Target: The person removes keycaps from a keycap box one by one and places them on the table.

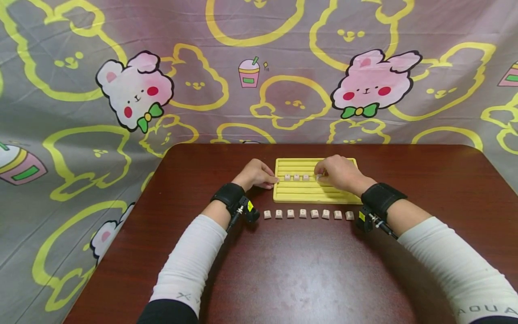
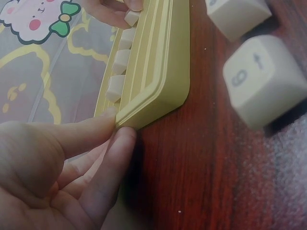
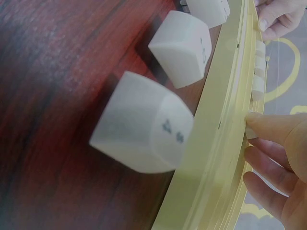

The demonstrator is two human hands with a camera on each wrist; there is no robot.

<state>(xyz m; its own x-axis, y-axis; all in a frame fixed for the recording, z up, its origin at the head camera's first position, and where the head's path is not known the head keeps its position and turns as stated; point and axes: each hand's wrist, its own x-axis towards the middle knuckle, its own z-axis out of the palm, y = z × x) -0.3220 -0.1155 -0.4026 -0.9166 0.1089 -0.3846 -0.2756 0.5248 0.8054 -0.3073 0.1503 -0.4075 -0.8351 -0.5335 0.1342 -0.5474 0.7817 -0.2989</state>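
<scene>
A yellow ridged tray (image 1: 299, 196) lies on the table, with three white keycaps (image 1: 296, 177) seated in a row along one of its grooves. At its left side my left hand (image 1: 256, 174) pinches the edge between thumb and forefinger, as the left wrist view shows up close. My right hand (image 1: 341, 173) is over the right half of the tray and pinches another white keycap (image 3: 250, 133) by its sides, low over the same groove. A gap separates this keycap from the three to its left. My fingers cover much of it.
Several more keycaps (image 1: 302, 213) stand in a line on the table just in front of the tray; the left wrist view shows one marked keycap (image 2: 259, 81) large. The brown table (image 1: 307, 270) reaches back to a patterned cloth (image 1: 291, 121).
</scene>
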